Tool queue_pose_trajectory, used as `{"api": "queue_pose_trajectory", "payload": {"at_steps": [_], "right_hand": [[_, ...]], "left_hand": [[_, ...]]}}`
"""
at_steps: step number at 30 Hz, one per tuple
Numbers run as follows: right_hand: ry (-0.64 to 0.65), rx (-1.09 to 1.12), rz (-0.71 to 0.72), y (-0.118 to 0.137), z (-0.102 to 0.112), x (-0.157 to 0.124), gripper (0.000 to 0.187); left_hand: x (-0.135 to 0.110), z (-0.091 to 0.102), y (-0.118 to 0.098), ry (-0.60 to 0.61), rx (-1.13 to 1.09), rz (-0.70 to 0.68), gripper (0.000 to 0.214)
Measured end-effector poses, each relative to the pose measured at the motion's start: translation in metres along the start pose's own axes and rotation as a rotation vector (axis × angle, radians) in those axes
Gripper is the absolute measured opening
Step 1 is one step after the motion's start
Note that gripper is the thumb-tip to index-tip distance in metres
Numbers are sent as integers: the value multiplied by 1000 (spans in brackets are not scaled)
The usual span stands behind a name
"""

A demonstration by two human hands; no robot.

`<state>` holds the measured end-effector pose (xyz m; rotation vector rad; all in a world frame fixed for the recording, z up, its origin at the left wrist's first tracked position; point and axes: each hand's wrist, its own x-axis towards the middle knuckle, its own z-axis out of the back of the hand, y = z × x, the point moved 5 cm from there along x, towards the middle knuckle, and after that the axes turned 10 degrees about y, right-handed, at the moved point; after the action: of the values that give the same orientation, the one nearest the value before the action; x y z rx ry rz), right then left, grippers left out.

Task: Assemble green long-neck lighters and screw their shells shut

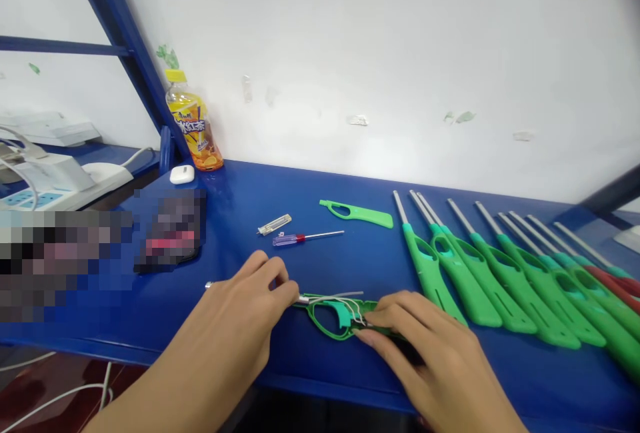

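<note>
An opened green long-neck gas lighter lies near the front edge of the blue table. Its teal trigger and thin pale wires show inside the shell. My left hand is closed around the lighter's metal tube, whose tip sticks out to the left. At the handle end, my right hand is closed, thumb and fingers pinching by the wires; the hand covers most of the handle. Behind them lie a loose green half-shell, a purple-handled screwdriver and a small clear-and-metal piece.
Several green lighters lie in a row at right, with a red one at the end. Left stand a drink bottle, a white earphone case and a blurred dark object. A power strip lies far left.
</note>
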<state>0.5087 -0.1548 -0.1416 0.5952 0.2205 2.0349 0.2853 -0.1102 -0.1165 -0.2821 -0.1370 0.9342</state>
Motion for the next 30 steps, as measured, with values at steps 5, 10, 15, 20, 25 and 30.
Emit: {"api": "queue_pose_trajectory", "payload": {"at_steps": [5,10,15,20,25,30], "right_hand": [[0,6,10,1,2,1,19],[-10,-2,2,1,1,1,17],[-9,3,2,0,0,0,17],[-20,-6,5,2,3,1,22],[-12,-1,3,1,2,0,20],[-11,5,9,0,1,0,18]], "left_hand": [[8,-4,12,43,-55,21,31],[11,-7,20,74,-149,53,22],[14,-7,22,58,-230,43,25],[15,-8,19,71,-265,10,25],[16,-5,22,87,-255,22,26],[15,-2,23,107,-221,27,28]]}}
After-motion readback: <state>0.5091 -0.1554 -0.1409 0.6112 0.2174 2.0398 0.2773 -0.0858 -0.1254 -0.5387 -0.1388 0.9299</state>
